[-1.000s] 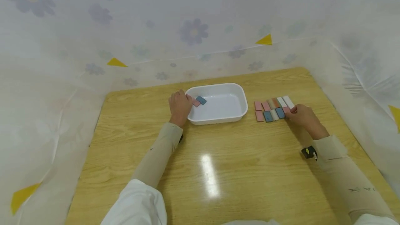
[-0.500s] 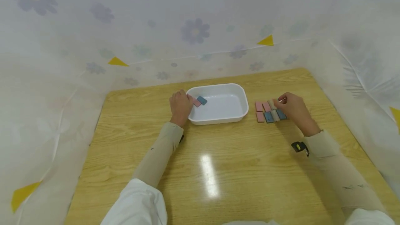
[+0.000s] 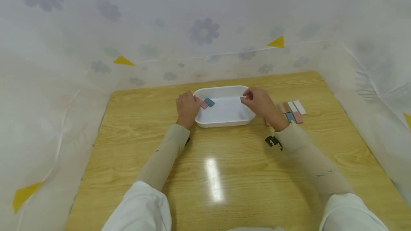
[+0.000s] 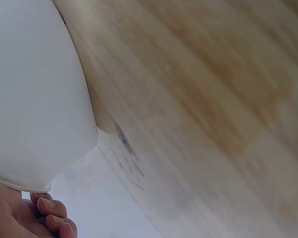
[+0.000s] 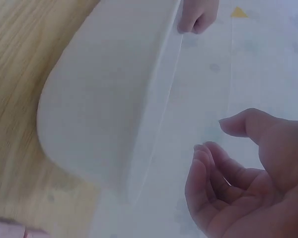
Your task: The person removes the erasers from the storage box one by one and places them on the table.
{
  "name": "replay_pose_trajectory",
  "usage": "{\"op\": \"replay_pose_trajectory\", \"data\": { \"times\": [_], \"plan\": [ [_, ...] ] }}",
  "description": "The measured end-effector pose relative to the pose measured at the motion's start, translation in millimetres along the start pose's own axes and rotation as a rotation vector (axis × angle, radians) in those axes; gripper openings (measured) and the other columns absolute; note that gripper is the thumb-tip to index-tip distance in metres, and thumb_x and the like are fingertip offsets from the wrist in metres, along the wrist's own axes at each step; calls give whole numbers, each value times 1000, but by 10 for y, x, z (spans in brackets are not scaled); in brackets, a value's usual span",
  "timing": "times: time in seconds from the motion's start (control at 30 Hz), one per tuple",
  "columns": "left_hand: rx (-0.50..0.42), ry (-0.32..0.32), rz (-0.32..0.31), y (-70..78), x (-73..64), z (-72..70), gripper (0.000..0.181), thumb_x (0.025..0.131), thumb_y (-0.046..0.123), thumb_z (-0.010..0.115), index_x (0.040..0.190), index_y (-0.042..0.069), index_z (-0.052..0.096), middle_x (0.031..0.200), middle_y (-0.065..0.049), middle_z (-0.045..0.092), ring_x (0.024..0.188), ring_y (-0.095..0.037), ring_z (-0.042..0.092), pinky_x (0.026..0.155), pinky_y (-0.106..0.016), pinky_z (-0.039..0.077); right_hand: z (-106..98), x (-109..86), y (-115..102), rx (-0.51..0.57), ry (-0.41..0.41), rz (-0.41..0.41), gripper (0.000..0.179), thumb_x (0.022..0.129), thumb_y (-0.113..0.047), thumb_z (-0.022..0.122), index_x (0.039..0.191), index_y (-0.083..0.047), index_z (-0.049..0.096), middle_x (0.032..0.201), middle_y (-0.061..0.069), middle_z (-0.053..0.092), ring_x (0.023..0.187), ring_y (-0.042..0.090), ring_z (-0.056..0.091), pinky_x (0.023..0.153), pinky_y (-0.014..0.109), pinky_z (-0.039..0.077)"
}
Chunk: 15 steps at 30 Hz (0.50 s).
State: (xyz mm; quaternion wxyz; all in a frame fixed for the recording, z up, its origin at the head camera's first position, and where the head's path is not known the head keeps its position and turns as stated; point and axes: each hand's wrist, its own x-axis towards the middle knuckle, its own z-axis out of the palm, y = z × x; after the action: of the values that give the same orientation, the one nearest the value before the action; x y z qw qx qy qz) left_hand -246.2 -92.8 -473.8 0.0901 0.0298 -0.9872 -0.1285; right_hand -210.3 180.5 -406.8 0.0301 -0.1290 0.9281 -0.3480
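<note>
My left hand (image 3: 187, 107) grips the left end of a white rectangular tray (image 3: 224, 123). In the left wrist view, fingers curl over the rim of the tray (image 4: 39, 94). One pink tile (image 3: 204, 105) and one blue tile (image 3: 209, 102) lie inside at its left end. Above the tray's right end is my right hand (image 3: 260, 104), thumb and fingertips brought close together. They seem to pinch a pale tile, hard to make out against the white. The right wrist view shows the right hand (image 5: 253, 183) beside the tray (image 5: 94, 94), a narrow space between thumb and fingertips.
Right of the tray, small rectangular tiles lie in two rows on the wooden table (image 3: 179, 195): white tiles (image 3: 300, 107), an orange tile (image 3: 286, 107), a blue tile (image 3: 290, 117) and a pink tile (image 3: 298, 117) show. My right forearm hides others. A flowered curtain (image 3: 154, 38) surrounds the table.
My right hand has left the right end of the tile rows and travelled left, over the rows, to the tray's right end. The left hand keeps its grip on the tray.
</note>
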Motion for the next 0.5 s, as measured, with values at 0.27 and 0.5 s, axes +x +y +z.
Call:
{"op": "replay_pose_trajectory", "data": {
  "times": [0.27,0.5],
  "plan": [
    [-3,-9,2,14,2,54,31,95,31,40,96,3,53,86,-10,55,81,-25,48,77,-39,38,309,237,-233,-41,-49,-38,26,88,-21,59,102,1,62,91,11,63,82,22,58,74,37,46],
    [13,-9,4,31,-14,35,31,96,30,40,98,2,54,88,-10,56,83,-26,49,76,-39,38,558,402,-309,-75,-102,-9,31,86,-20,62,108,2,61,95,12,62,84,22,57,75,36,46]
  ]
}}
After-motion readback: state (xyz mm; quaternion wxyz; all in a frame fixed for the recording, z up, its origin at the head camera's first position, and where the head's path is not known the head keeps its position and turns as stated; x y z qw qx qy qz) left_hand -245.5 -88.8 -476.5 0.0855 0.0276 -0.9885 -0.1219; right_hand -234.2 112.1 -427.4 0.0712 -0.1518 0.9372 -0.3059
